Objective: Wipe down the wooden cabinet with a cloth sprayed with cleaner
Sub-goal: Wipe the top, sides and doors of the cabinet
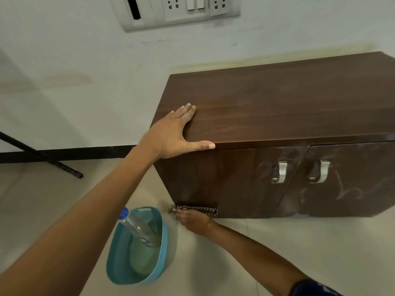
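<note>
A dark brown wooden cabinet [277, 107] stands against the wall, with two doors and metal handles [280, 171]. My left hand [175, 133] lies flat on the top's left front corner, fingers spread, thumb along the front edge. My right hand [192, 221] presses a patterned cloth [196, 209] against the bottom edge of the left door, near the floor. Pale smears show on the right door [350, 189]. A clear bottle with a blue cap [139, 227] leans inside a teal basket [119, 259] on the floor, left of the cabinet.
A black rod [42, 155] slants down to the floor at the left, in front of a black skirting strip. A switch and socket panel [181, 9] is on the wall above. Beige floor tiles spread in front of the cabinet.
</note>
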